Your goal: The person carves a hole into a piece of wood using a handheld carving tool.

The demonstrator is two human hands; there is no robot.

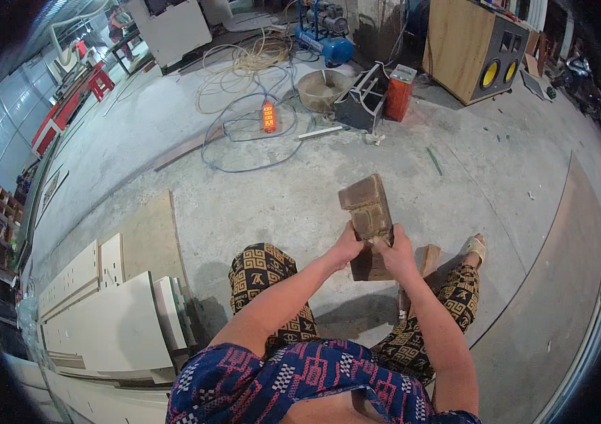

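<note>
Both my hands are out in front of me, above the concrete floor. They grip a worn brown wooden block [369, 212] with a raised, squared section and pale, rough seams. My left hand [347, 247] holds its left lower edge, with the fingers partly hidden behind it. On the opposite side, my right hand [397, 253] is closed on the block, thumb toward its lower face. A darker brown piece [373, 266] shows just below the hands; I cannot tell whether it is joined to the block. Beside my right forearm is a short wooden piece [429, 260], partly hidden.
Stacked pale boards [113, 325] lie at my left, a large flat sheet [548, 311] at my right. Ahead are an orange power strip [268, 117] with coiled cables, a round tub [323, 90], a tool caddy [362, 99], a red can [401, 93] and a wooden speaker cabinet [466, 53].
</note>
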